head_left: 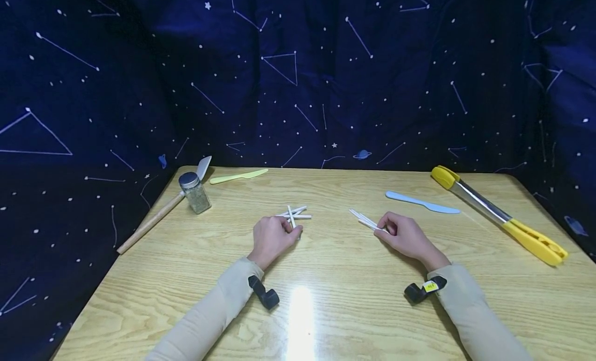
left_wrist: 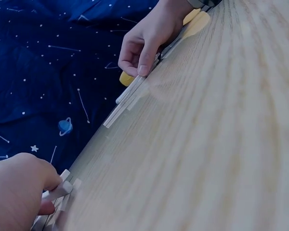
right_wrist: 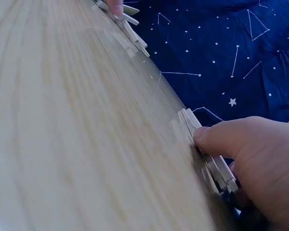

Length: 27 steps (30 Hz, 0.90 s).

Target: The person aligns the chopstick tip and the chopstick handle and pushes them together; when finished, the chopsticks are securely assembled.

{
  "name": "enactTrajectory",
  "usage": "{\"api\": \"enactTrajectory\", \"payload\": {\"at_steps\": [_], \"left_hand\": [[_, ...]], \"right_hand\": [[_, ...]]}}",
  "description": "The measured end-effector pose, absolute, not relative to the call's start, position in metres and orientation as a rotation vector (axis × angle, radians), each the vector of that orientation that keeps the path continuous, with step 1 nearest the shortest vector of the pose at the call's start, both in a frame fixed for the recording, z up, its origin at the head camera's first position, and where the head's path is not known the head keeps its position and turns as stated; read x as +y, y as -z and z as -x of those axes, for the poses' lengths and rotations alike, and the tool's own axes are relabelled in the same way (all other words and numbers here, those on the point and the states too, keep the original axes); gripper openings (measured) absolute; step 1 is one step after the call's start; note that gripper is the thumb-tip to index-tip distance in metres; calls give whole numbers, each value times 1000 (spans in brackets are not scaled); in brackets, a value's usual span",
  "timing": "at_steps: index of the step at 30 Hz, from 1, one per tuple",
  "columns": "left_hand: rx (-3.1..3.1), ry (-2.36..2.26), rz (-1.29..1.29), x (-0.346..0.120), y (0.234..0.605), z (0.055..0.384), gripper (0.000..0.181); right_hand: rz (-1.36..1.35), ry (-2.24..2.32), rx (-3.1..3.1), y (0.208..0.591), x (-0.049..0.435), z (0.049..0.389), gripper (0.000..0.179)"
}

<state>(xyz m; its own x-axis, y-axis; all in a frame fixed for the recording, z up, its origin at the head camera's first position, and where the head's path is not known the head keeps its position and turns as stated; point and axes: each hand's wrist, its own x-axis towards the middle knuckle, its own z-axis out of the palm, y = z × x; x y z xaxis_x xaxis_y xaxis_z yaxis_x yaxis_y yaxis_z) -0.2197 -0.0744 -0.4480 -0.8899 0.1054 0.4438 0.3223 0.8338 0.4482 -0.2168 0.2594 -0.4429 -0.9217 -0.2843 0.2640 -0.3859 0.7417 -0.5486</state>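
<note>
While the head view is covering both sides, the left hand [head_left: 273, 239] is pinching a white stick [head_left: 292, 216] among crossed sticks [head_left: 305, 216], well left of the blue knife [head_left: 422, 202]; the right hand [head_left: 406, 239] is gripping a white bundle [head_left: 362, 217], less far left of that knife. Yellow tongs [head_left: 493, 211] are lying to its right. In the left wrist view, the left fingers [left_wrist: 50, 179] are grasping the stick close to the worktop [left_wrist: 207, 154]. In the right wrist view, the right thumb [right_wrist: 207, 137] is pressing on the bundle.

- Head view is looking forward and down across the table [head_left: 354, 278].
- Wrist views are facing low along it, tilted, close up.
- Those two are sharing left hand [left_wrist: 19, 192], right hand [left_wrist: 147, 41], backdrop [left_wrist: 48, 82].
</note>
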Motion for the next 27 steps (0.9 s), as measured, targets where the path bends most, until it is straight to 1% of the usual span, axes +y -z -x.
{"api": "enactTrajectory", "payload": {"at_steps": [5,11,15,21,27], "left_hand": [[-2596,747,344,-74,448,220,27],[-2558,780,365,-74,450,220,22],[-2446,905,429,-73,452,220,20],[-2217,1083,592,-69,455,221,13],[-2206,1070,582,-69,453,221,10]], "right_hand": [[-520,-952,-2783,441,259,215,11],[-443,-1015,-2773,440,258,214,5],[-404,-1050,-2764,439,259,214,9],[-355,-1116,-2703,438,260,214,15],[-321,-1243,-2602,432,257,212,24]]}}
